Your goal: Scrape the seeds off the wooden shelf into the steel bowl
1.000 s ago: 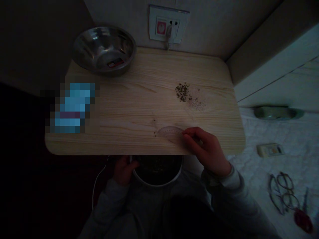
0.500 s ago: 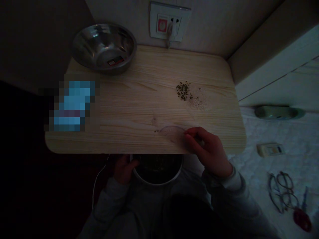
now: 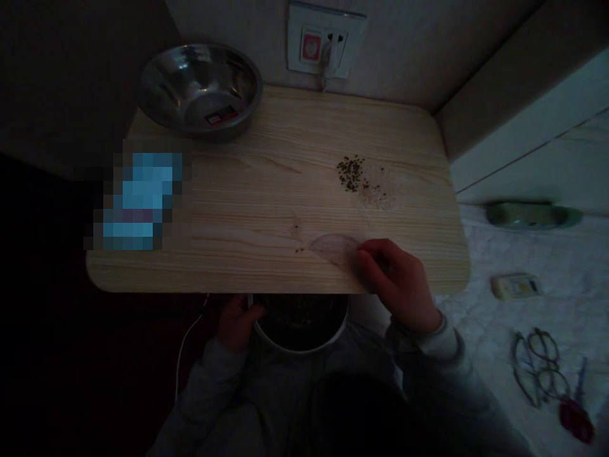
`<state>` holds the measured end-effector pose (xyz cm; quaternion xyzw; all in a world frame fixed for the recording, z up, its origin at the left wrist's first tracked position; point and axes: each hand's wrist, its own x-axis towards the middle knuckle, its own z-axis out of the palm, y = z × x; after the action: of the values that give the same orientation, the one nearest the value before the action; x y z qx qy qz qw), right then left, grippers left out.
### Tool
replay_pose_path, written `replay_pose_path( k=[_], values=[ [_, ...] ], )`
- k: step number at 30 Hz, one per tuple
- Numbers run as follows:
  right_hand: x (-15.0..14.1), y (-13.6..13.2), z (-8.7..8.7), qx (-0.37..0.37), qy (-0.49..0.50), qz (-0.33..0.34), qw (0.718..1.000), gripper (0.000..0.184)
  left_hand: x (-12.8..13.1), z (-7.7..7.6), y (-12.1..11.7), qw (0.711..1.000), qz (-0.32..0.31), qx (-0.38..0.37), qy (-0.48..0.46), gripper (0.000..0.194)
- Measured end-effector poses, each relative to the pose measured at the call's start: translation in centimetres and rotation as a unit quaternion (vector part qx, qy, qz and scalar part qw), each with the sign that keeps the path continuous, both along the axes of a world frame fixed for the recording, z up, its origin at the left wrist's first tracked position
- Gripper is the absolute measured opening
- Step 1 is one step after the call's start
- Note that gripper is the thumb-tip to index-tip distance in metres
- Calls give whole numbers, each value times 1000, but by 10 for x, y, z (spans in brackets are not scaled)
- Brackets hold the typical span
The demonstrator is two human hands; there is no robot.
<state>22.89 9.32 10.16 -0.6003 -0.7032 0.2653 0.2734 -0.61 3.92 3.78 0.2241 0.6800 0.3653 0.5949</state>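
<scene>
By the right hand [image 3: 397,279], a clear piece [image 3: 335,246] is pinched at its right end between thumb and forefinger, close above or on the table [image 3: 238,209], which cannot be told. A few dark grains [image 3: 299,250] are scattered just beside its left tip; a larger pile [image 3: 351,173] is spread farther back. Below the front edge, a pot [image 3: 301,351] is gripped by the left hand [image 3: 238,324], thumb over the rim, other fingers mostly hidden.

wood-grain tabletop [image 3: 238,197] | steel bowl [image 3: 202,95], back left | pixelated blue item [image 3: 145,193], left | dark specks [image 3: 351,174], right | pale bits [image 3: 382,197] beside them
</scene>
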Motion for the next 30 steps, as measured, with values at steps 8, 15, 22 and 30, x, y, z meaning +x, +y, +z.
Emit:
replay_pose_path(
  k=[8, 15, 22, 30],
  values=[
    [-9, 17, 0, 47, 22, -5, 999, 10, -3, -9, -3, 1000, -5, 16, 4, 26],
    [-22, 34, 2, 35, 17, 32, 999, 14, -4, -8, -5, 1000, 11, 20, 10, 27],
    [-20, 25, 11, -11, 30, 89, 996, 13, -8, -16, -6, 1000, 5, 18, 9, 28],
    [-10, 19, 8, 5, 34, 70, 997, 10, -4, -1, -2, 998, 12, 25, 63, 21]
  ],
)
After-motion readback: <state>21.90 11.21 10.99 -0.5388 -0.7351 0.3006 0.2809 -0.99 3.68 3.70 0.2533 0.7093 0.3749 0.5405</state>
